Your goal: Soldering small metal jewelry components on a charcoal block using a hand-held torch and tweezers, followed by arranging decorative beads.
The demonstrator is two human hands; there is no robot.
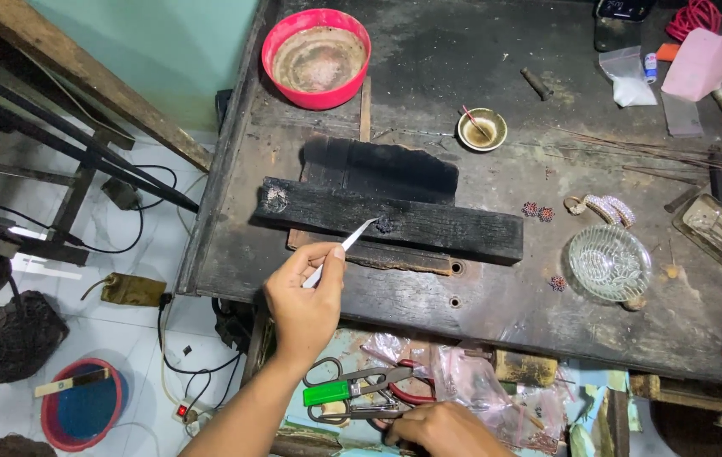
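My left hand [306, 300] holds thin metal tweezers [345, 245], whose tip reaches a small dark beaded piece [384, 225] resting on a charred black wooden block [428, 224]. My right hand [445, 430] is low at the frame's bottom, in an open drawer, fingers curled over red-handled pliers [411, 393] next to green-handled scissors [340, 391] and clear plastic bags [471, 381].
The dark, scorched workbench [496, 296] carries a red bowl [317, 57], a small brass cup [482, 129], a clear glass dish [609, 262], a crystal-set ring [602, 207], small red beaded pieces [538, 211], and a glass tray [720, 230]. Cables and a red tub [82, 406] lie on the floor at left.
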